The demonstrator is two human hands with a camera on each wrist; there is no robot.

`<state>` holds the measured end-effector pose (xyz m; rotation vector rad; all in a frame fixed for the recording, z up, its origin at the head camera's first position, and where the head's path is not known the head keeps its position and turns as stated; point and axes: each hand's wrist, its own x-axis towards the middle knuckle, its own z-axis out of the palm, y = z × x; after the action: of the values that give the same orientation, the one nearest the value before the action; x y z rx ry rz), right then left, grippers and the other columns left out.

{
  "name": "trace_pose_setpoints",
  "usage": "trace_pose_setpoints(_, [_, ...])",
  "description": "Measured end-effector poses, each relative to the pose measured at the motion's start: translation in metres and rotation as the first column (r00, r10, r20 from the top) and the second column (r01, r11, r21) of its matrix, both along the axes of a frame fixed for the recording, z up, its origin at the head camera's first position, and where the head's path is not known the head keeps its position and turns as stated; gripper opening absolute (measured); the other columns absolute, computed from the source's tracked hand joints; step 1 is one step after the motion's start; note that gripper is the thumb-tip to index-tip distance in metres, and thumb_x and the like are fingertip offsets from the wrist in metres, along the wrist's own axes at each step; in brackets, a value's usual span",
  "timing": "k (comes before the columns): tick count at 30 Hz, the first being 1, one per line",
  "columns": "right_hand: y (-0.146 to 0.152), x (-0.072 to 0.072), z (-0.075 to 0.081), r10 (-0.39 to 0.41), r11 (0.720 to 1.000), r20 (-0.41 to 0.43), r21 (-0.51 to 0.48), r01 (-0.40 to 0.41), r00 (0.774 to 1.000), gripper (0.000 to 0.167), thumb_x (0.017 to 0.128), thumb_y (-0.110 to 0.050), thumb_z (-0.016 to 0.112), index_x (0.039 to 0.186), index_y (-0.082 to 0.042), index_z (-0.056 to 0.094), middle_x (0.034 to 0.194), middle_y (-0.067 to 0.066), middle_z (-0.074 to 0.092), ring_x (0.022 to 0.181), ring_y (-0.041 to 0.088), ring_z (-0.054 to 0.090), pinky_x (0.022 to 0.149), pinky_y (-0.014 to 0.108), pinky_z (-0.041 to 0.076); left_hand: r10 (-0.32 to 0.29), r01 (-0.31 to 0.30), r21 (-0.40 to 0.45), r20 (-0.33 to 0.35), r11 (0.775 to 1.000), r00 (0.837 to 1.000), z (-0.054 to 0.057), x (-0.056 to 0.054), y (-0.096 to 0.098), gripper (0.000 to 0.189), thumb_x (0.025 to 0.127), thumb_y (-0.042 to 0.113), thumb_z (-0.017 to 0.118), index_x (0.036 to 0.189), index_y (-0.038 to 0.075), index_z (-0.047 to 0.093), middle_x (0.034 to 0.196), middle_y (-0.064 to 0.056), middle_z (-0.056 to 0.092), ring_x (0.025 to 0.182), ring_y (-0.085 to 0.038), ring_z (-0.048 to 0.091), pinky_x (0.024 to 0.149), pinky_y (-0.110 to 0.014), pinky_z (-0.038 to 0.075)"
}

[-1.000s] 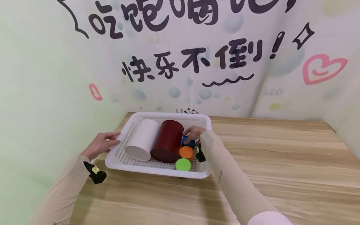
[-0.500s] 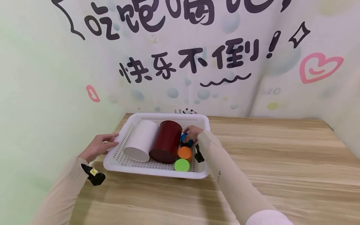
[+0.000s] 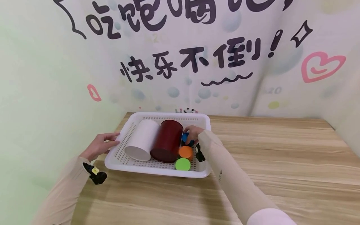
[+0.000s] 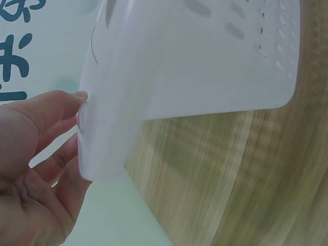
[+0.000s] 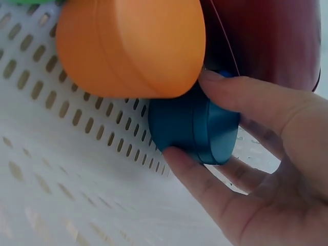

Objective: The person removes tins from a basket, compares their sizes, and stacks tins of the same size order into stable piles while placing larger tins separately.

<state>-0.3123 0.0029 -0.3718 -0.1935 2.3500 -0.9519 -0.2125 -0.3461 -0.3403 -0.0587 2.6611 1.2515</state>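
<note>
A white plastic basket [image 3: 157,172] stands on the table, tilted slightly in the head view. At its left rim, my left hand [image 3: 102,144] pinches the edge; in the left wrist view, fingertips [image 4: 79,96] meet the rim. My right hand [image 3: 194,132] reaches inside at the right and grips a small blue lidded tin [image 5: 195,125] between thumb and fingers. An orange tin [image 3: 186,152] and a green-topped tin [image 3: 183,164] stand in front of it in a row. Beside them lie a dark red cylinder [image 3: 167,141] and a white cylinder [image 3: 142,140].
The basket sits near the back left of the wood-grain table [image 3: 267,150]. A printed cloth backdrop [image 3: 180,97] with lettering hangs behind, and a pale green wall [image 3: 36,109] rises on the left. Table surface stretches to the right and in front.
The head view has shifted slightly. The right hand stays on the blue tin, which shows a little farther back beside the red cylinder. The left hand keeps to the rim.
</note>
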Motion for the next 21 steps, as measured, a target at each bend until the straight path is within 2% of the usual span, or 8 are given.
trace_pose_setpoints(5, [0.003, -0.001, -0.001, -0.009, 1.000, -0.038, 0.009, 0.010, 0.999, 0.052, 0.075, -0.003, 0.069, 0.122, -0.010, 0.049, 0.121, 0.014, 0.043, 0.099, 0.026, 0.047, 0.079, 0.039, 0.047, -0.005, 0.005, 0.002, -0.001, 1.000, 1.000, -0.001, -0.001, 0.003, 0.055, 0.089, 0.018, 0.054, 0.135, -0.002, 0.031, 0.108, -0.021, 0.045, 0.081, -0.020, 0.055, 0.068, -0.033, 0.050])
trace_pose_setpoints(9, [0.006, 0.000, 0.005, 0.004, 1.000, -0.058, 0.007, -0.004, 0.998, 0.052, 0.075, -0.005, 0.069, 0.123, -0.010, 0.049, 0.123, 0.014, 0.042, 0.100, 0.026, 0.047, 0.078, 0.036, 0.048, -0.011, 0.011, 0.008, -0.003, 1.000, 1.000, 0.000, -0.001, 0.005, 0.055, 0.089, 0.018, 0.054, 0.135, -0.002, 0.031, 0.108, -0.021, 0.045, 0.081, -0.020, 0.055, 0.068, -0.034, 0.050])
trace_pose_setpoints(21, [0.026, 0.005, 0.053, 0.081, 0.990, -0.113, -0.110, -0.093, 0.990, 0.051, 0.079, -0.004, 0.063, 0.127, -0.008, 0.044, 0.131, 0.020, 0.035, 0.111, 0.032, 0.041, 0.081, 0.037, 0.047, -0.006, 0.006, 0.004, -0.009, 1.000, 1.000, -0.001, 0.000, 0.001, 0.056, 0.089, 0.019, 0.054, 0.135, -0.002, 0.030, 0.110, -0.022, 0.044, 0.080, -0.018, 0.054, 0.067, -0.031, 0.050])
